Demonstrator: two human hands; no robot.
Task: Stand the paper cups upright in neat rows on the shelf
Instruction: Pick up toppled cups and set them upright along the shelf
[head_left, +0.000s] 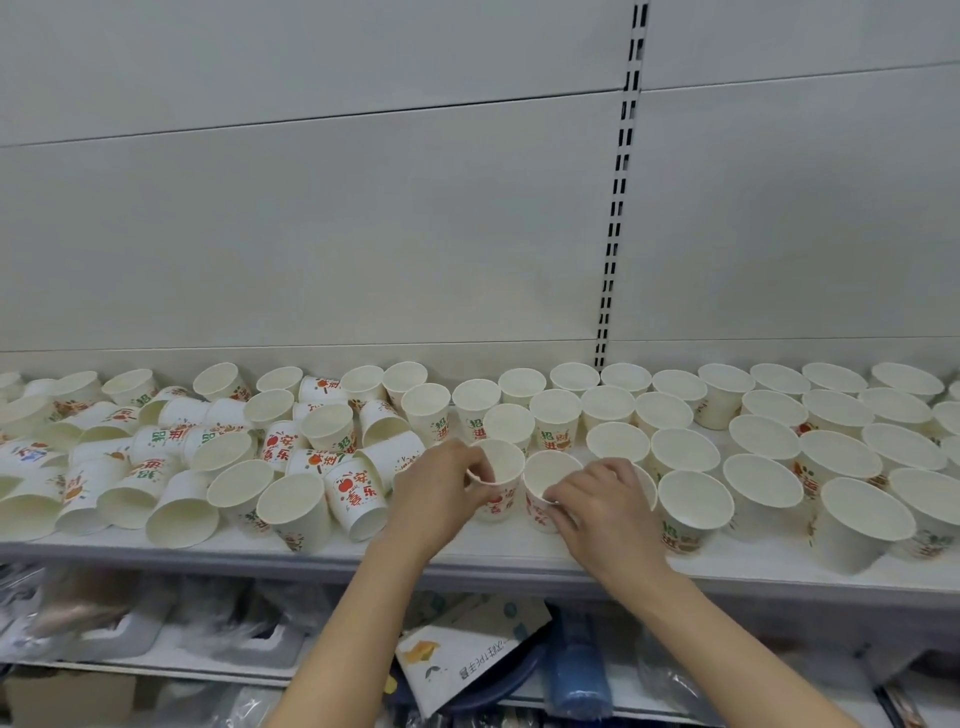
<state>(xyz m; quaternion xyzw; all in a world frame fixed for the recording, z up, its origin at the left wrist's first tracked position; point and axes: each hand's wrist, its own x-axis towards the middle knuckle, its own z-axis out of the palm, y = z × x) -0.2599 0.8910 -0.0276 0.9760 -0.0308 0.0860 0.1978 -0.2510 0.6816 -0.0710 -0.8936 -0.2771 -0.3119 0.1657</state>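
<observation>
White shelf (483, 551) carried both held cups upright, axes vertical. Left hand (434, 499) fingers pinched the left cup (500, 480); right hand (602, 506) fingers clamped the right cup (545, 486), tipped cups (182, 483) at nine o'clock, nearer the left.

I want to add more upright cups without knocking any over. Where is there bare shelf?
Bare shelf runs along the front lip, widest before the two held cups. Left, the tipped cups lie jammed together; right, the upright rows leave only narrow gaps.
</observation>
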